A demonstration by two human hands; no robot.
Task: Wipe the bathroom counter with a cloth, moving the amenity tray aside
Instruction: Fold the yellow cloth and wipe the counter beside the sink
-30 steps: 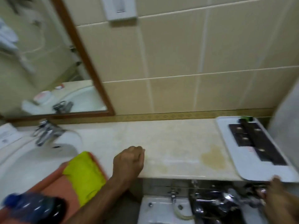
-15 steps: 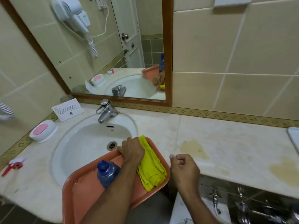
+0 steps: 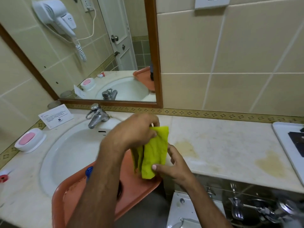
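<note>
Hidden: blue-capped bottle (image 3: 89, 172) mostly behind the left forearm; white amenity tray (image 3: 286, 142) cut off at the right edge
Changed: yellow cloth (image 3: 153, 150), earlier lying on the orange tray (image 3: 69, 195), was lifted above it
Hands: left hand (image 3: 138, 130) pinched the cloth's top; right hand (image 3: 172, 163) gripped its lower edge
Count: two trays; one cloth; one tap (image 3: 97, 116)

You are standing in a hotel-type bathroom: beige glazed wall tiles (image 3: 238, 51), a wood-framed wall mirror (image 3: 153, 51), a white oval basin (image 3: 69, 153) with chrome mixer tap (image 3: 97, 116), a pink soap in a white dish (image 3: 27, 140), a printed guest notice card (image 3: 56, 117), and a white wall-mounted hairdryer (image 3: 56, 15) seen reflected.
</note>
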